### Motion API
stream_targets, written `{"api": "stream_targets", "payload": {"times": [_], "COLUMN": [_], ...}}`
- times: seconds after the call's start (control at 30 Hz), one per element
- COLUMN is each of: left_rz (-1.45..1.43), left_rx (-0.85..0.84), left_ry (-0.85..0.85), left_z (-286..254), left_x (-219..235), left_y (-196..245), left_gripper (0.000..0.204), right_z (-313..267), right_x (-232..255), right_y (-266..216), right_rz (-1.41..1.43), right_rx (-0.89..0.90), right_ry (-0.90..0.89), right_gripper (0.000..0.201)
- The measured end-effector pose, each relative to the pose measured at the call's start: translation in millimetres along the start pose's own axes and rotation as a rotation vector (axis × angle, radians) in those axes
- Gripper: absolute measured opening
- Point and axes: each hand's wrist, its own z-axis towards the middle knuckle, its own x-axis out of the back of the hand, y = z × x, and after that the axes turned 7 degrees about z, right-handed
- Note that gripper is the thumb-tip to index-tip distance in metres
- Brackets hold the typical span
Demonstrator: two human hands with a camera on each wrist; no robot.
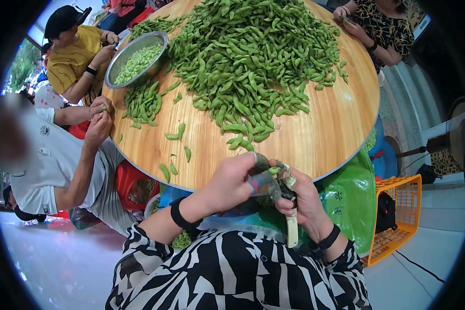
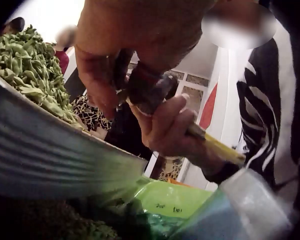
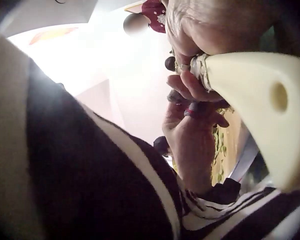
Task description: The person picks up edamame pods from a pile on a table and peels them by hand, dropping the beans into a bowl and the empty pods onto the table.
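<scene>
In the head view both hands meet at the table's near edge. My left hand (image 1: 227, 183), with dark wrapped fingertips, pinches a green pod (image 1: 273, 170) between them. My right hand (image 1: 302, 199) grips a tool with a pale handle (image 1: 292, 227), which points down toward the lap. The same handle (image 3: 260, 85) looms large in the right wrist view, and its working end is hidden by the fingers. In the left wrist view, my left hand (image 2: 140, 35) is above my right hand (image 2: 172, 130), their fingertips close together. Beyond them lies a heap of green pods (image 1: 253, 57).
The round wooden table (image 1: 315, 139) also bears a metal bowl (image 1: 157, 62) of shelled beans at the left. A seated person (image 1: 72, 150) is close on the left, others sit farther round. An orange crate (image 1: 411, 212) and a green plastic bag (image 1: 351, 196) stand at the right.
</scene>
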Motion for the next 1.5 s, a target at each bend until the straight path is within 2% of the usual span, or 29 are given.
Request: {"api": "stream_targets", "payload": {"times": [0.07, 0.1, 0.23, 0.3, 0.37, 0.43, 0.47, 0.5, 0.53, 0.6, 0.67, 0.73, 0.8, 0.93, 1.0, 1.1, 1.2, 1.43, 1.5], "left_rz": [0.658, 0.684, 0.809, 0.623, 0.641, 0.659, 0.536, 0.412, 0.409, 0.118, 0.011, -0.099, -0.193, -0.19, -0.433, -0.556, -0.568, -0.724, -0.596], "left_rx": [-0.383, -0.431, -0.463, -0.384, -0.368, -0.34, -0.264, -0.191, -0.189, -0.061, 0.001, 0.058, 0.152, 0.132, 0.263, 0.293, 0.315, 0.298, 0.265], "left_ry": [0.123, 0.182, 0.234, 0.234, 0.226, 0.206, 0.183, 0.162, 0.165, 0.133, 0.101, 0.068, -0.004, -0.004, -0.052, -0.077, -0.034, -0.043, -0.056], "left_z": [-3.4, -3.6, -5.5, -2.5, 0.3, -0.6, 1.9, 4.7, 5.0, 4.2, 2.7, 2.0, 2.6, 3.6, 2.6, 1.4, -0.3, -3.2, -3.4], "left_x": [1.0, -1.2, -0.5, -3.4, -0.6, 0.7, 0.8, 0.9, 0.7, 1.5, 2.6, 3.9, 6.3, 5.1, 3.8, 2.1, -3.7, -5.0, -2.6], "left_y": [5.2, -1.3, -7.5, -11.0, -13.9, -20.1, -24.2, -26.1, -26.5, -27.2, -25.2, -19.0, -11.7, -16.8, -13.9, -15.6, -17.1, -22.2, -16.0], "left_gripper": [0.025, 0.029, 0.026, 0.023, 0.02, 0.018, 0.018, 0.018, 0.018, 0.011, 0.012, 0.013, 0.016, 0.015, 0.014, 0.015, 0.012, 0.013, 0.017], "right_z": [-0.2, 0.3, 4.6, 4.2, 4.9, 7.9, 9.1, 10.8, 10.5, 11.1, 11.0, 9.9, 9.9, 11.0, 9.1, 9.4, 9.2, 10.9, 12.0], "right_x": [-3.2, -5.4, -7.7, -4.9, -1.7, -3.5, -4.7, -2.1, -1.8, -2.4, -6.6, -5.7, -2.7, 0.9, 1.7, -0.6, -1.4, -5.3, -7.4], "right_y": [3.1, 3.4, 3.7, 1.2, -3.8, -1.0, -0.1, 2.2, 1.0, -2.3, -1.3, 1.2, 3.6, 3.4, 3.5, 4.7, 7.4, 5.7, 4.9], "right_rz": [-0.02, -0.021, -0.036, -0.002, -0.097, -0.151, -0.207, -0.296, -0.298, -0.489, -0.523, -0.714, -0.721, -0.73, -0.71, -0.664, -0.654, -0.459, -0.408], "right_rx": [0.022, 0.024, 0.021, 0.017, 0.112, 0.105, 0.105, 0.19, 0.186, 0.265, 0.262, 0.253, 0.249, 0.206, 0.187, 0.181, 0.227, 0.16, 0.143], "right_ry": [0.08, 0.076, 0.085, 0.082, 0.094, 0.136, 0.178, 0.226, 0.227, 0.318, 0.333, 0.25, 0.256, 0.228, 0.224, 0.235, 0.245, 0.226, 0.217], "right_gripper": [0.039, 0.039, 0.038, 0.038, 0.034, 0.032, 0.03, 0.024, 0.024, 0.021, 0.016, 0.014, 0.01, 0.007, 0.006, 0.007, 0.007, 0.009, 0.008]}}
